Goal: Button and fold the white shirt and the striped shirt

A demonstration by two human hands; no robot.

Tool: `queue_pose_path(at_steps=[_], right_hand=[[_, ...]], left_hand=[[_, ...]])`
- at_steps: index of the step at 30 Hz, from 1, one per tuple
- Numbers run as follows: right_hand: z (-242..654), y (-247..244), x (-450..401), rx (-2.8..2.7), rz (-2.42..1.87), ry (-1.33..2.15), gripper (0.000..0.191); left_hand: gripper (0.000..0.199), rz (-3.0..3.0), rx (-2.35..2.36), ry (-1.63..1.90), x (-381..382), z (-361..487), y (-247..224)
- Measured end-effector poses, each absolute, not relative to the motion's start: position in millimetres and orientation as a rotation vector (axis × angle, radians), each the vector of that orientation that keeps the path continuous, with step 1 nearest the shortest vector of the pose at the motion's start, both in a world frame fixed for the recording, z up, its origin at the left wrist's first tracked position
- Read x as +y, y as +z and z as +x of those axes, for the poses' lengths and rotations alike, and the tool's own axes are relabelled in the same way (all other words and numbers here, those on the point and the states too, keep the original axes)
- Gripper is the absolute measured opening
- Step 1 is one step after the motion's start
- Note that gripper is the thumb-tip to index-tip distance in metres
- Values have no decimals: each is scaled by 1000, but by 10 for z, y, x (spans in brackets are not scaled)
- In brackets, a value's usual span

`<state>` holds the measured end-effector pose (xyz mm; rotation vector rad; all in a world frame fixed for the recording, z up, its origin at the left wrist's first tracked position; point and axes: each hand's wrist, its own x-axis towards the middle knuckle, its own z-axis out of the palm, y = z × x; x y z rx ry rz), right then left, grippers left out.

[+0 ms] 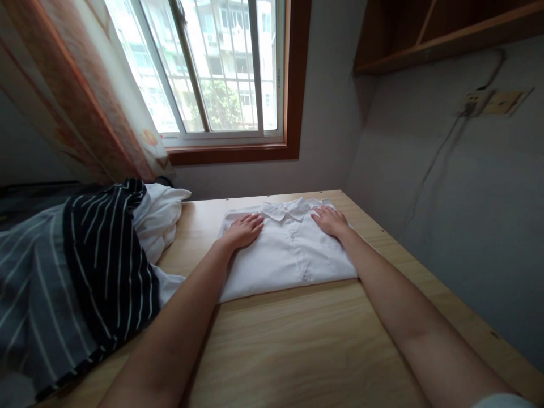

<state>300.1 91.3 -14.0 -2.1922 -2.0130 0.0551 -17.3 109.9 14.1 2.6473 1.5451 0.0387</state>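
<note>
We are facing a bright window (216,68) with a flowered curtain (93,90) hanging at its left and a wooden shelf (450,44) jutting from the grey wall (480,215).

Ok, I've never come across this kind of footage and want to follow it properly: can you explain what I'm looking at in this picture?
There is no machine here, just a person's two bare hands. The single picture comes from a camera worn on the head, looking forward and down, so the arms reach in from the bottom edge. On the wooden table lies a folded white shirt, its collar at the far side. The left hand and right hand rest on it, one each side of the collar; neither seems to grip anything. To the left is a heap with a striped cloth and a white cloth. Beyond the table is a window.
</note>
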Motion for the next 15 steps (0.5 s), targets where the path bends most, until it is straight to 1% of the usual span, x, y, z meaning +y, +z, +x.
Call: queue_pose_path(at_steps=[3, 6, 11, 15], right_hand=[[2999, -149, 925, -1994, -2206, 44, 56], [3000, -145, 928, -1965, -2230, 37, 56], [2994, -144, 912, -1911, -2264, 32, 57], [2996, -157, 890, -1879, -2240, -6, 52]], left_hand=[[63, 2602, 1609, 28, 1124, -203, 137], [67, 2552, 1718, 38, 1137, -224, 165], [66, 2517, 1833, 25, 1161, -223, 180], [65, 2514, 1849, 21, 1159, -218, 173]])
